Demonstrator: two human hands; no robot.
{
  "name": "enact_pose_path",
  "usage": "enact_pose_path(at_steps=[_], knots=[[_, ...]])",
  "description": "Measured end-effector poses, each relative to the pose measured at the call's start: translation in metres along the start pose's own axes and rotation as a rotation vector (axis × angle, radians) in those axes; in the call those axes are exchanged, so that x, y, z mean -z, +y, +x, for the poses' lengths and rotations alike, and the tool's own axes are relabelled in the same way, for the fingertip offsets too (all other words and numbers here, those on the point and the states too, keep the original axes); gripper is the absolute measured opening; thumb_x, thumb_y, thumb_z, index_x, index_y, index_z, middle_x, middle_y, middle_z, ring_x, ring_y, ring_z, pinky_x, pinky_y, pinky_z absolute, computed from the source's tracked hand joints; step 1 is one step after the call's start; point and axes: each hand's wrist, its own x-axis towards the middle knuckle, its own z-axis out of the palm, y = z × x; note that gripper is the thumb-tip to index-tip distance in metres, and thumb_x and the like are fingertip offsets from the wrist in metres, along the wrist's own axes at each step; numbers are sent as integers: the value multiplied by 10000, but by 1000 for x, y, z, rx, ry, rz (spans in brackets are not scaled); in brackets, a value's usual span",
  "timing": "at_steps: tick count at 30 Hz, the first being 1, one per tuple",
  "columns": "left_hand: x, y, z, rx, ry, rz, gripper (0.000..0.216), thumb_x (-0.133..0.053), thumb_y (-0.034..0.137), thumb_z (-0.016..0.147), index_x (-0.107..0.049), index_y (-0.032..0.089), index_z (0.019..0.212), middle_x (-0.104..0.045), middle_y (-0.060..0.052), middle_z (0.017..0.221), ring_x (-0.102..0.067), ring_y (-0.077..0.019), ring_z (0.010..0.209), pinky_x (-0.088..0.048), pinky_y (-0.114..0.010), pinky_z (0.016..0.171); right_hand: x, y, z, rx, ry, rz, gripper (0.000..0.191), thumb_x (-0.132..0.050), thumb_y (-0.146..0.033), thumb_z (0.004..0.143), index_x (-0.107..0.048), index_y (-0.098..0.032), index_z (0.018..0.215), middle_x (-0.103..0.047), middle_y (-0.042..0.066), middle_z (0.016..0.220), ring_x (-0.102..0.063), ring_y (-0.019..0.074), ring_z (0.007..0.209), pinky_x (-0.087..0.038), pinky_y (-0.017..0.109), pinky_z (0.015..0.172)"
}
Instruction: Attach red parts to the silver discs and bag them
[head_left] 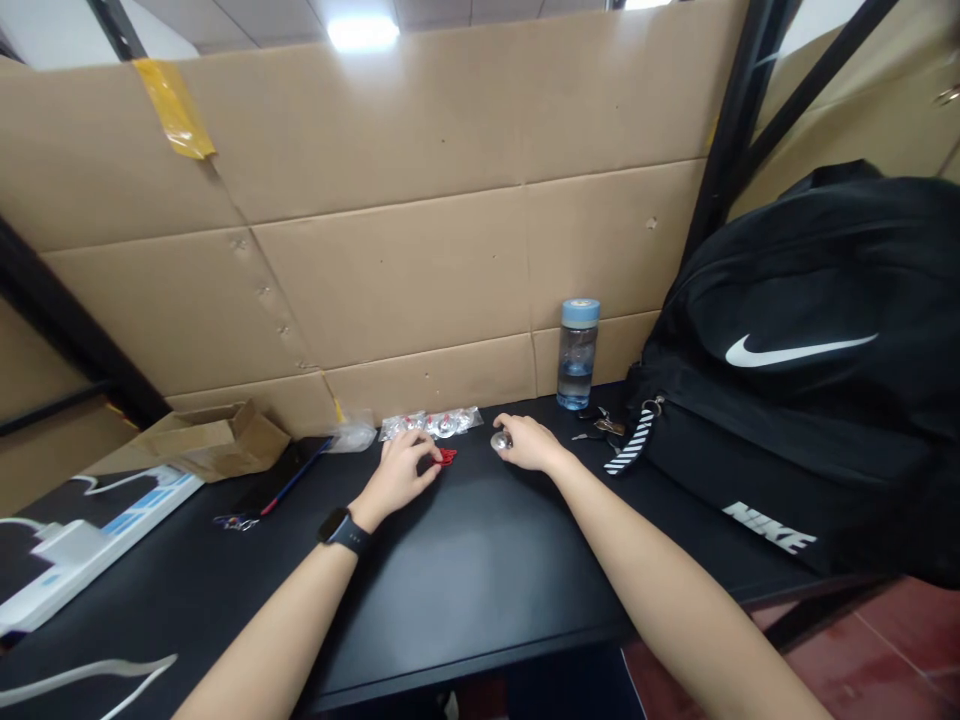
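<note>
My left hand [403, 472], with a dark watch on the wrist, rests low over the black tabletop. Its thumb and fingertips close on a small red, cord-like bundle [448, 457]. To the right, my right hand [531, 443] curls its fingers around a small, shiny round piece [500, 440], clear or silvery; its exact kind is too small to make out. Just behind my left hand lies a row of clear plastic packets [431, 424] with silvery and red bits inside.
A blue-capped water bottle [578, 355] stands behind my right hand, near keys [609, 424]. The black backpack [787, 390] fills the right side. On the left are an open cardboard box [217, 445], a phone-like dark slab [281, 480] and a power strip [97, 545]. Cardboard [390, 270] walls the back.
</note>
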Motion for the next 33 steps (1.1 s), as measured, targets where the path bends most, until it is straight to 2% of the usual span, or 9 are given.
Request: enact_pose_path(at_steps=[5,13,20,27,33], knots=[[0,8,-13,-32,2,61,146,-633,191,881,-721,250,981,-606,-72,1216,-507,-275,1200,-382,-455,1014,2,0,-1,8,18,15,436,-726,-252,764,-649,-284,1192,-735,62,1128,-667,283,1061,-463,328,758],[4,6,-12,-41,-36,108,184,-619,241,913,-756,262,1036,-602,-88,1259,-501,-298,1212,-384,-484,1008,3,1,0,40,41,45,388,-718,-223,780,-675,-292,1158,-735,62,1124,-675,267,1037,-470,308,741],[5,-2,-13,-49,-76,18,77,-648,272,890,-715,239,870,-628,-63,1142,-518,-275,1146,-382,-453,1001,3,-4,0,94,78,133,351,-721,-206,781,-690,-281,1122,-729,46,1072,-672,213,926,-467,285,732],[5,-3,-13,-25,-123,-18,83,-644,282,908,-704,242,869,-636,-51,1113,-515,-267,1122,-376,-425,965,5,-14,-2,177,140,230,329,-724,-207,777,-691,-242,1103,-735,44,1045,-667,194,910,-496,315,831],[7,2,-17,-47,-180,17,147,-548,251,955,-651,225,855,-661,-67,982,-538,-254,1011,-374,-382,870,4,-35,-8,282,71,379,404,-760,-267,766,-681,-236,1161,-750,29,1020,-668,180,869,-507,303,799]])
